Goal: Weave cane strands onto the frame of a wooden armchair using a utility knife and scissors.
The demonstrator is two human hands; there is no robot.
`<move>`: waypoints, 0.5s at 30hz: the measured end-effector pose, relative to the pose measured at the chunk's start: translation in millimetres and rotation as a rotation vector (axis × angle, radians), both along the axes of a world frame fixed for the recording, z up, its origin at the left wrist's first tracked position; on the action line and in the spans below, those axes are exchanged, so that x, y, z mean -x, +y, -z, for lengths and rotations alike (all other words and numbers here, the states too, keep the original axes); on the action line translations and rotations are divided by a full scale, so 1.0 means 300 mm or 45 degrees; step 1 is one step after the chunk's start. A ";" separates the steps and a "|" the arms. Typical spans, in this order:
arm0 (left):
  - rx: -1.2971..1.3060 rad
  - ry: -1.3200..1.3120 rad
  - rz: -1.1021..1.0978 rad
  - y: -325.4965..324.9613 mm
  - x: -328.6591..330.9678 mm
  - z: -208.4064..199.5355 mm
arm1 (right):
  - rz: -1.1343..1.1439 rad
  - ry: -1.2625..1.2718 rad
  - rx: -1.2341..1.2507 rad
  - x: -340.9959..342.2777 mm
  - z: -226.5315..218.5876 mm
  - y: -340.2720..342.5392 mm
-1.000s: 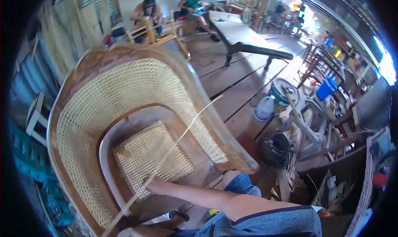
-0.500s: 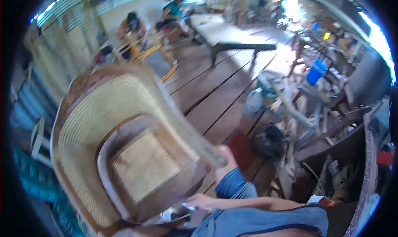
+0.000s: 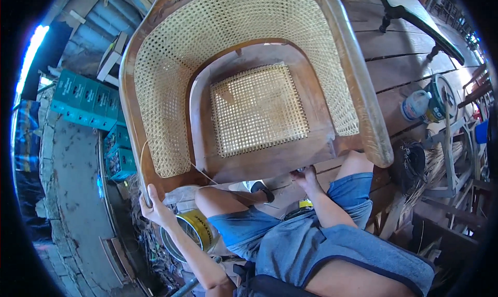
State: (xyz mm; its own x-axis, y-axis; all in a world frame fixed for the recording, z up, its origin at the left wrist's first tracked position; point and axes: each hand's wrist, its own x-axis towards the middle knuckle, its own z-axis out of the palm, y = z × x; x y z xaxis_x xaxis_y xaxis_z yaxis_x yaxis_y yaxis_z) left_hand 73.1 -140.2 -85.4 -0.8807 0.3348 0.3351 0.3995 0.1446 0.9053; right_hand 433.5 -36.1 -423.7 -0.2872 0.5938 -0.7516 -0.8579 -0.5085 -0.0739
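And the left hand (image 3: 154, 208) is curled round one front arm-end of the cane chair (image 3: 254, 89), right hand (image 3: 306, 177) at its front edge, grip hard to tell, yellow bucket (image 3: 204, 228) crowding the left forearm (image 3: 192, 255), green crates (image 3: 85, 99) beyond.

Smooth wooden chair (image 3: 314, 107), woven-cane seat (image 3: 259, 110)

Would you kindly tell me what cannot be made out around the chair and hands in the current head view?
- Right hand: fingertips lost in shadow at the seat's front edge; whether they hold anything is unclear.
- Left hand: some fingers hidden behind the hand itself, so its grip is uncertain.
- Chair: top of the backrest cut off by the upper edge; legs hidden beneath the seat.
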 end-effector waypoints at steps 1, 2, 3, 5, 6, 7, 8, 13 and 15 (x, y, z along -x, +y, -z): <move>0.033 0.028 0.005 -0.011 0.011 0.006 | 0.001 0.016 0.097 -0.007 0.001 0.010; 0.058 0.053 0.015 -0.002 0.011 0.011 | 0.007 0.028 0.186 -0.008 -0.005 0.028; 0.052 -0.007 -0.014 0.002 -0.015 -0.003 | 0.003 0.031 0.181 -0.011 -0.013 0.032; -0.014 -0.020 -0.020 0.015 -0.014 -0.005 | -0.040 -0.043 0.158 -0.036 -0.062 0.014; -0.075 -0.039 -0.028 0.014 -0.013 0.011 | -0.036 -0.042 0.149 -0.041 -0.076 0.007; -0.042 -0.041 0.022 0.017 -0.010 0.003 | -0.030 -0.069 0.024 -0.042 -0.088 0.002; -0.059 -0.043 0.035 0.026 -0.002 0.015 | -0.019 -0.097 -0.107 -0.053 -0.079 0.000; 0.052 0.293 -0.005 0.083 0.002 -0.049 | -0.101 0.170 -0.419 -0.088 -0.005 -0.005; -0.015 0.331 0.031 0.108 0.039 -0.046 | -0.094 0.261 -0.470 -0.088 -0.010 0.002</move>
State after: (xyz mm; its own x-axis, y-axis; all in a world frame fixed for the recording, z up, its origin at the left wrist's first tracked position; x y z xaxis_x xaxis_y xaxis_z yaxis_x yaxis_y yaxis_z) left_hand 61.4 -108.0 -71.8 -0.7564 0.3497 0.5528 0.6219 0.1222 0.7735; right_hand 459.9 -35.4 -420.6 -0.4605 0.7846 -0.4152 -0.8361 -0.5404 -0.0939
